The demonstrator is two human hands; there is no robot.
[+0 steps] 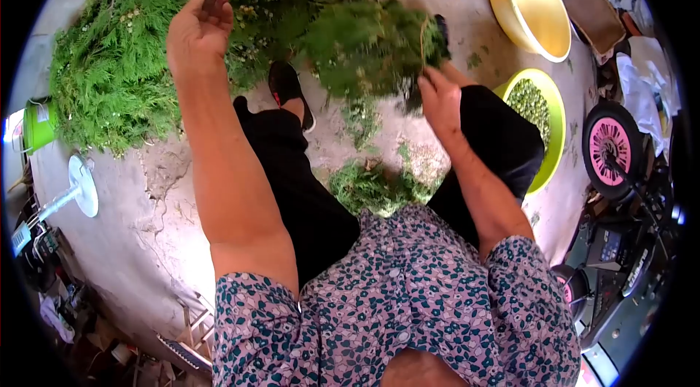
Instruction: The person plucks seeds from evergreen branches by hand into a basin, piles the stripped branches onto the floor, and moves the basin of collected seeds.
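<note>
My right hand [441,101] is closed on the woody stem of a leafy evergreen branch [364,44]. The branch spreads leftward from that hand over the floor, its sprays blurred by motion. Raised at the upper left, my left hand [200,26] has loosely bent fingers and a palm turned up, with nothing visible in it. Behind the left hand lies a large heap of cut evergreen branches [120,59] dotted with small pale cones. A smaller pile of green sprigs [383,186] rests on the floor between my legs.
Beside my right knee stands a yellow-green basin [558,135] holding many small green pieces. A pale yellow basin [503,4] tilts beyond it. A pink-rimmed wheel [611,151] and clutter line the right side. At left are a green bucket [40,124] and a white round-based stand [84,186].
</note>
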